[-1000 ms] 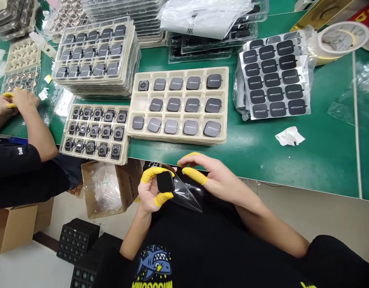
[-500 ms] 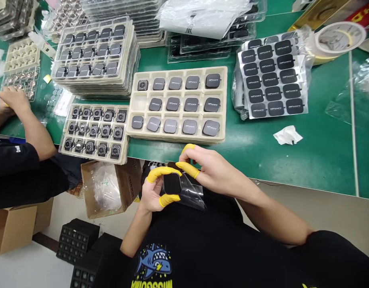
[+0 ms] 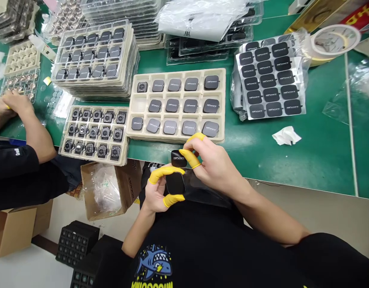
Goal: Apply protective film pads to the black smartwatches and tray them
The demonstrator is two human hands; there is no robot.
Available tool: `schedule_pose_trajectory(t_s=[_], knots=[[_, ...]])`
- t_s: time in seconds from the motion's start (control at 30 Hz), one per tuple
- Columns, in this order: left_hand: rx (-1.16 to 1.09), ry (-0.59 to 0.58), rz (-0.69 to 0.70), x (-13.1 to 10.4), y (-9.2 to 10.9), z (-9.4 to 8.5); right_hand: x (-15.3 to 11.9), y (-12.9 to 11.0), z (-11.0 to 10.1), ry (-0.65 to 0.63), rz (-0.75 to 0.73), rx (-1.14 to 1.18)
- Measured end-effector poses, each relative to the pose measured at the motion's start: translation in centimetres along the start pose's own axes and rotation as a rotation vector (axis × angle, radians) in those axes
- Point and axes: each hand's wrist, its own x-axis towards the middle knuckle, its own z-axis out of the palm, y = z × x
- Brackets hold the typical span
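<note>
My left hand point(image 3: 157, 191), with yellow finger cots, grips a black square watch face point(image 3: 175, 183) by its edges between thumb and forefinger. Just above it, my right hand point(image 3: 202, 160), also in yellow cots, pinches a dark square film with white lettering point(image 3: 177, 159) at its right side. A transparent sheet point(image 3: 202, 188) hangs beside and below the watch face. Beyond my hands, a beige tray point(image 3: 177, 138) holds several lettered dark squares and one watch body showing its back point(image 3: 142, 87); one compartment in the middle row holds nothing.
Another tray with watch bodies point(image 3: 93, 131) lies at left, before a tray stack point(image 3: 93, 54). Black sticker sheets point(image 3: 270, 80), crumpled tissue point(image 3: 286, 136) and tape rolls point(image 3: 334, 42) are at right. A co-worker's hands point(image 3: 15, 103) are at far left; a cardboard box point(image 3: 129, 182) stands below the table edge.
My right hand has moved slightly right and up, and the lettered film now shows between its fingers. My left hand has shifted slightly right with the watch face.
</note>
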Motion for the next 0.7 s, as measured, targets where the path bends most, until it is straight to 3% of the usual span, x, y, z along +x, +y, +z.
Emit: schedule_pose_trajectory(t_s=[0.17,0.43,0.7], knots=[[0.047,0.046,0.017,0.3,-0.2,0.3,0.1,0.3,1.7,0.134,-0.037,-0.073],[0.006,0.15,-0.064,0.5,0.3,0.6,-0.2,1.2,3.3,0.298,-0.104,-0.075],[-0.122,0.275,-0.125,-0.4,-0.4,0.7,-0.1,1.4,3.9,0.369,-0.248,0.067]])
